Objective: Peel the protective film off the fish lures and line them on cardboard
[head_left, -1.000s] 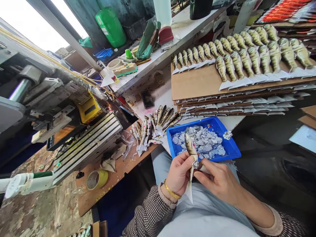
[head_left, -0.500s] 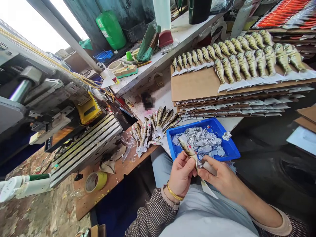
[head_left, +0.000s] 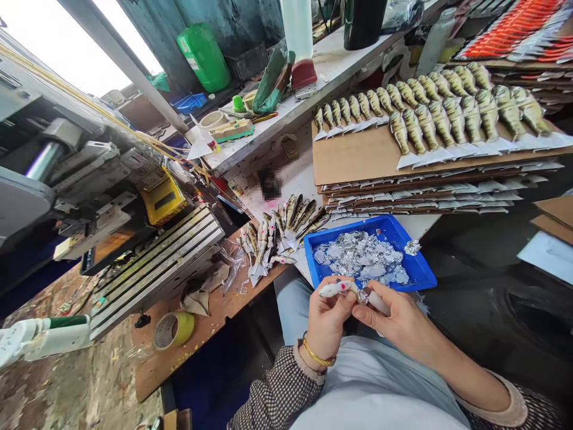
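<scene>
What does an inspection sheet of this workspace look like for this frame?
Surface: wooden bench, paint-stained.
Job's things: fish lure lying sideways over the blue tray of foil scraps.
Clutter: loose lure pile; yellow tape roll; green jug.
Grippers: left hand and right hand both grip the fish lure.
Cables: yellow cords over the machine.
Surroundings: stacked cardboard sheets carrying rows of lures.

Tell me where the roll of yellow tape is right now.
In the head view, the roll of yellow tape lies low on the left, on the wooden bench, just below the ribbed metal plate.
</scene>
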A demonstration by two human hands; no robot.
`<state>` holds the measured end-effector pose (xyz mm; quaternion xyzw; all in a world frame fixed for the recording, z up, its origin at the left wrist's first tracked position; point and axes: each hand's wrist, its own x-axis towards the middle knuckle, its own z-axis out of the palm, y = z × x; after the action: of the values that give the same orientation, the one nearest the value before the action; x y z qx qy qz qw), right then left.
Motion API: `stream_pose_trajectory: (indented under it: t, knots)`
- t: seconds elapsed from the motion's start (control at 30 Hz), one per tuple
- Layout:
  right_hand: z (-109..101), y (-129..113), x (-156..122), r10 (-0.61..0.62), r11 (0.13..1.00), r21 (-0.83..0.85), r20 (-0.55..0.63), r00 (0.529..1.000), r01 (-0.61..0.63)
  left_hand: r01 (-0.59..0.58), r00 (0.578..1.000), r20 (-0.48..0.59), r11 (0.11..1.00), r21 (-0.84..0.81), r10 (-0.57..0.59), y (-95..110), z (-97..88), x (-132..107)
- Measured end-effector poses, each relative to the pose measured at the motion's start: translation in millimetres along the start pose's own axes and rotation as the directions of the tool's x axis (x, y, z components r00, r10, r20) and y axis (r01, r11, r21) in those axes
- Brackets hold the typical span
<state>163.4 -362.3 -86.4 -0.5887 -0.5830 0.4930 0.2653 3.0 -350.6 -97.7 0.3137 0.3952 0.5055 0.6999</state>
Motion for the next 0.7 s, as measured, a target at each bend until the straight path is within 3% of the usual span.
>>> stream_pose_trajectory:
  t: [0.3,0.47,0.7]
  knots:
    - [4,-4,1,-0.039,0.999,0.006,0.033,0.999,0.039,0.004,1.000,-0.016,0.998,0.058,-0.003,8,-3.3,0]
    - [1,-14,2,-0.168,0.978,-0.119,0.028,0.985,0.170,0.019,1.000,-0.013,0.998,0.066,-0.018,13,-3.9,-1]
    - [3,-7,3,-0.278,0.929,-0.263,-0.031,0.960,0.260,0.078,0.997,-0.001,0.997,-0.017,-0.078,12,-5.6,1]
